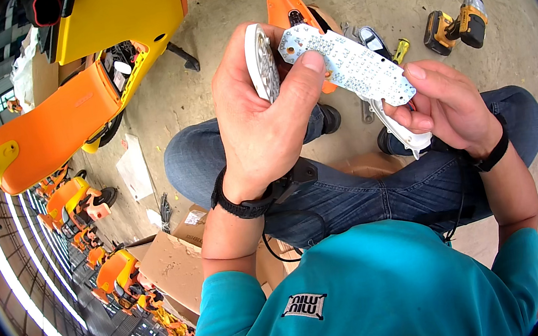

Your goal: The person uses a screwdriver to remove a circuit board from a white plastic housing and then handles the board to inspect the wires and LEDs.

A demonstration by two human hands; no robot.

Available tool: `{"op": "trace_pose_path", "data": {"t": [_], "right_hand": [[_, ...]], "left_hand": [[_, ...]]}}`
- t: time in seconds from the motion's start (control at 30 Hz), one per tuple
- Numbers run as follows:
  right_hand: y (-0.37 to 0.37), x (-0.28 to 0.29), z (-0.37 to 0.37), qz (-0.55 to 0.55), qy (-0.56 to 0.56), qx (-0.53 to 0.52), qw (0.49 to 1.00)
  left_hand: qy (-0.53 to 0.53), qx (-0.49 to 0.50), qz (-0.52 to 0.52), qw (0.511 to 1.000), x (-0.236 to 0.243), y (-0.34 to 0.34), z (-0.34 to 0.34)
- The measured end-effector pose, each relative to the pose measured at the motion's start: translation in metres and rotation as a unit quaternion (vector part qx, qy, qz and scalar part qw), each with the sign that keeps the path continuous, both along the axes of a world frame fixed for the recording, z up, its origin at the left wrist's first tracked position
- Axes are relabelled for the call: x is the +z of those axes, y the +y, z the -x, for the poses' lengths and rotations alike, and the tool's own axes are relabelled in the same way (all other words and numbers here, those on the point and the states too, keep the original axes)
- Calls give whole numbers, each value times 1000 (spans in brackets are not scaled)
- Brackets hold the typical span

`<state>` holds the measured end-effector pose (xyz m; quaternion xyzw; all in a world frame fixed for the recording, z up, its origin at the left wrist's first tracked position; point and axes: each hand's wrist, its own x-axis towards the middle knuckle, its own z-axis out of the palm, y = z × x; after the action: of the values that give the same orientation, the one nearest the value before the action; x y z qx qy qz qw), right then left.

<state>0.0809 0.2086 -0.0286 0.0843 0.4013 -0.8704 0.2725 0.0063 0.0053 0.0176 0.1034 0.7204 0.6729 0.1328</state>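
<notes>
A pale circuit board (353, 62), elongated and dotted with small solder points, is held up in front of me by both hands. The thumb of my left hand (252, 107) presses on the board's left end. That same hand grips a white-rimmed, rounded part (262, 62) with a grey patterned inside, tilted on edge. My right hand (450, 97) pinches the board's right end between thumb and fingers. Below the board, at my right fingers, hangs a white plastic housing (401, 130); part of it is hidden behind the board and hand.
On the concrete floor lie a yellow-black cordless drill (458, 23), a yellow-handled screwdriver (401, 51) and an orange plastic panel (290, 7). A yellow-orange scooter (64, 118) stands at left, with several more behind. An opened cardboard box (174, 265) sits by my left elbow.
</notes>
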Motion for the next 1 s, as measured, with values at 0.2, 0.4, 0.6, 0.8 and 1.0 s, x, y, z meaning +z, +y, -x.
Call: {"op": "trace_pose_path", "data": {"t": [0.2,0.4,0.6,0.8,1.0], "right_hand": [[0,0,0,-1,0,-2,1000],[0,-1,0,2,-1,-2,1000],[0,-1,0,1,-2,0,1000],[0,-1,0,1,-1,1,1000],[0,-2,0,2,-2,-1,1000]], "left_hand": [[0,-7,6,1000,-1,-1,1],[2,-6,0,1000,-1,-1,0],[0,-20,27,999,-1,-4,1],[2,-23,28,999,-1,-5,1],[2,-24,31,999,-1,-5,1]]}}
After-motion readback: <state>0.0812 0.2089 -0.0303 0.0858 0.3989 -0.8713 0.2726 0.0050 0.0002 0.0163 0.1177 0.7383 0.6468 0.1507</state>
